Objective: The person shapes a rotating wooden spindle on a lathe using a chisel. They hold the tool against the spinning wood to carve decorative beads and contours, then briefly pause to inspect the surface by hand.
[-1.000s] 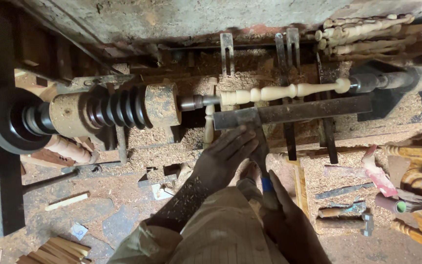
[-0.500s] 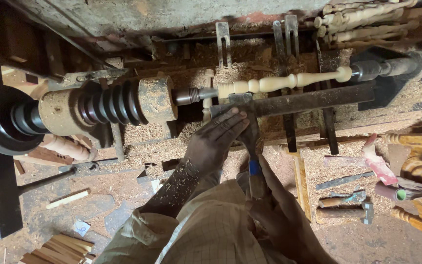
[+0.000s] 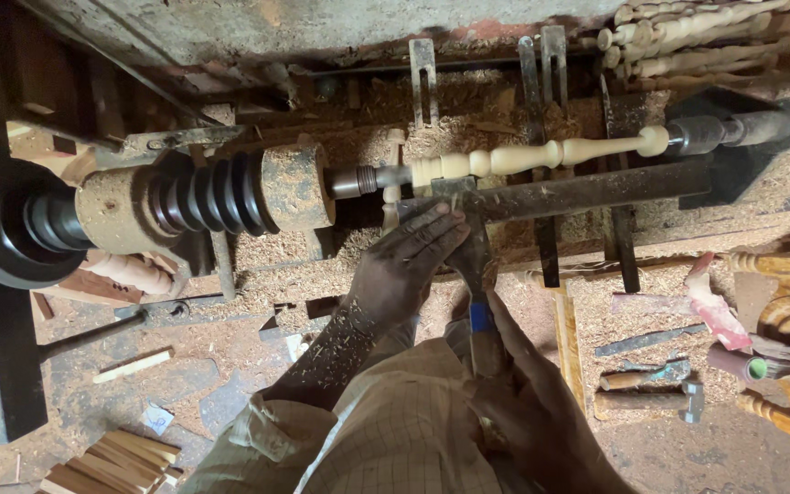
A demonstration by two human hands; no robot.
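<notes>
A pale turned spindle [image 3: 541, 155] lay across the lathe, far of a dark tool rest [image 3: 587, 194]. The chisel [image 3: 475, 265] crossed that rest near the spindle's left end; the left hand [image 3: 404, 265] pressed flat on its blade, fingers extended. The right hand [image 3: 523, 402] gripped the handle nearer, closed around it, above sawdust [image 3: 258, 348].

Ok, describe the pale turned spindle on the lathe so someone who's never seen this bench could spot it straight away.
Start at the big dark grooved pulley on the lathe's left end and follow the shaft right, past the metal chuck. The spindle is held there, horizontal, just above the long metal tool rest. Unlike the finished spindles stacked at top right, it is the only one clamped at both ends.
</notes>
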